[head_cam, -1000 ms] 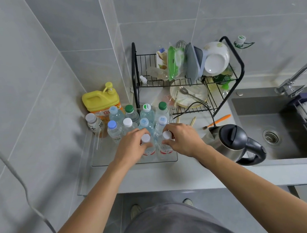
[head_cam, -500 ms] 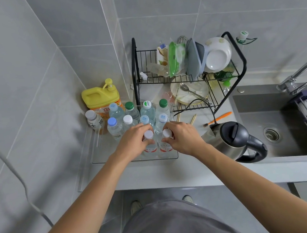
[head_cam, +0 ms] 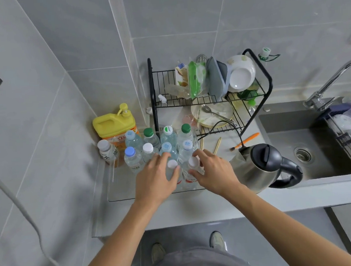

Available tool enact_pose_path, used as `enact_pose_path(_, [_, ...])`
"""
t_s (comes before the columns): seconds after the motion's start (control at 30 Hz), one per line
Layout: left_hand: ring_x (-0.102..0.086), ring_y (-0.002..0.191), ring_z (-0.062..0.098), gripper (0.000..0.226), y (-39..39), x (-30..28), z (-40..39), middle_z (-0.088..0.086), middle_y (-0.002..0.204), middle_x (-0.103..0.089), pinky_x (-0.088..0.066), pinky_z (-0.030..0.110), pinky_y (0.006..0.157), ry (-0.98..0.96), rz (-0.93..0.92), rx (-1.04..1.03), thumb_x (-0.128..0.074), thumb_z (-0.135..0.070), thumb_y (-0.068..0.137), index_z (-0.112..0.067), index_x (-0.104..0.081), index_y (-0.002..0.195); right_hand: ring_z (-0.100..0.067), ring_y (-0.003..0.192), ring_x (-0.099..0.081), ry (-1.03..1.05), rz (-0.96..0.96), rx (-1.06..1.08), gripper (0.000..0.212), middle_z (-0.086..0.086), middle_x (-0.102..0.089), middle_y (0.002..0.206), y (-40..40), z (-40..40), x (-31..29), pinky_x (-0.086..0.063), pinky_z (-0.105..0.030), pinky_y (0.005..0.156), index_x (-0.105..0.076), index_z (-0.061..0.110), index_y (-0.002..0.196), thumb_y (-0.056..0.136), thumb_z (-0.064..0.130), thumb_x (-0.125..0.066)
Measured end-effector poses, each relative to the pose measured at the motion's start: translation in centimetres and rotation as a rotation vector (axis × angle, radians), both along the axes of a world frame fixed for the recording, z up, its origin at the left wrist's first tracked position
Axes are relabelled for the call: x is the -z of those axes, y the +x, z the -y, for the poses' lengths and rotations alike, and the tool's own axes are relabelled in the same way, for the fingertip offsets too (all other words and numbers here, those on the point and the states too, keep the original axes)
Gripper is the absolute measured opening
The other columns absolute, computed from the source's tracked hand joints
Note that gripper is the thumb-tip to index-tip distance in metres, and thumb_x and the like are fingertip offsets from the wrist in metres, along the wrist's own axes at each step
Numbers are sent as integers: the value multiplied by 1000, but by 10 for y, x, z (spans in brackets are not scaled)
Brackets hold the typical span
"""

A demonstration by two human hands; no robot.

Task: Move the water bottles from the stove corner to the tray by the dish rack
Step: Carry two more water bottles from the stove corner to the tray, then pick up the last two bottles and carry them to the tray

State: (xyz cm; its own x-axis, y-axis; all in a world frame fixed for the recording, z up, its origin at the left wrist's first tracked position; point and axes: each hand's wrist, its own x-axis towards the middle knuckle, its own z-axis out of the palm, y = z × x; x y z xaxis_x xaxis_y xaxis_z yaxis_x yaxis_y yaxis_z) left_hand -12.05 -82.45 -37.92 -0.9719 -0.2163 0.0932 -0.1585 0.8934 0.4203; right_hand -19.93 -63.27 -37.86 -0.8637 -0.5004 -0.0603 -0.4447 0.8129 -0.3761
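Vs half a second ago: both hands opened up. Left hand point(head_cam: 156, 180) now spread, fingers relaxed, resting lightly against the left white-capped bottle point(head_cam: 172, 165) rather than wrapped round it. Right hand point(head_cam: 213, 173) loosened too, thumb and fingertips near the right white-capped bottle point(head_cam: 193, 162), possibly touching its side; no real pinch visible. Reads as release: holding nothing firmly on either side.

Meaning for task: these two bottles look delivered. Both standing upright in the clear tray point(head_cam: 120, 186), front row, just beside each other, directly ahead of the eight bottles behind point(head_cam: 167, 148). Tray sits on counter just left of the dish rack point(head_cam: 210, 100), kettle point(head_cam: 258, 166) close on the right.

Relative to grip: each bottle cap just inboard of its hand, between the two palms; bodies partly hidden by fingers. Likely next: lift hands clear without knocking caps. Stove corner out of view, so can't tell whether more bottles remain.
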Motion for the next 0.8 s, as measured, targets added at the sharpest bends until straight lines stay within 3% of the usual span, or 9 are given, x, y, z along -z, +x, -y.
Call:
enact_pose_path(0.13, [-54, 114, 28, 51, -3, -19, -12, 2, 124, -58, -55, 44, 82, -111, -135, 65, -55, -54, 95, -20, -62, 133, -23, 107, -60, -33, -119, 189, 53, 4, -59, 114, 16, -18, -12, -56, -41, 70, -50, 26, 132, 93, 57, -66])
enact_pose_path(0.4, [-34, 148, 30, 67, -39, -66, -110, 3, 158, -42, -38, 48, 114, -169, -169, 348, -49, -64, 96, -32, -45, 155, -25, 118, -50, -8, -365, 538, 53, 1, -54, 129, 53, -127, -54, -40, -41, 104, -57, 23, 133, 89, 53, -60])
enact_pose_path(0.63, [-32, 151, 28, 69, -44, -86, -292, 3, 161, -42, -36, 49, 118, -175, -225, 634, -48, -63, 95, -31, -44, 156, -25, 139, -43, -11, -378, 815, 58, 1, -49, 148, 105, -301, -63, -25, -50, 124, -52, 26, 144, 97, 60, -48])
enact_pose_path(0.8, [-29, 155, 28, 71, -17, -87, -465, 4, 163, -39, -33, 51, 121, -169, -212, 920, -46, -65, 96, -32, -39, 158, -27, 144, -42, 36, -359, 1097, 66, -3, -48, 152, 181, -439, -67, -19, -53, 127, -50, 26, 149, 95, 62, -44])
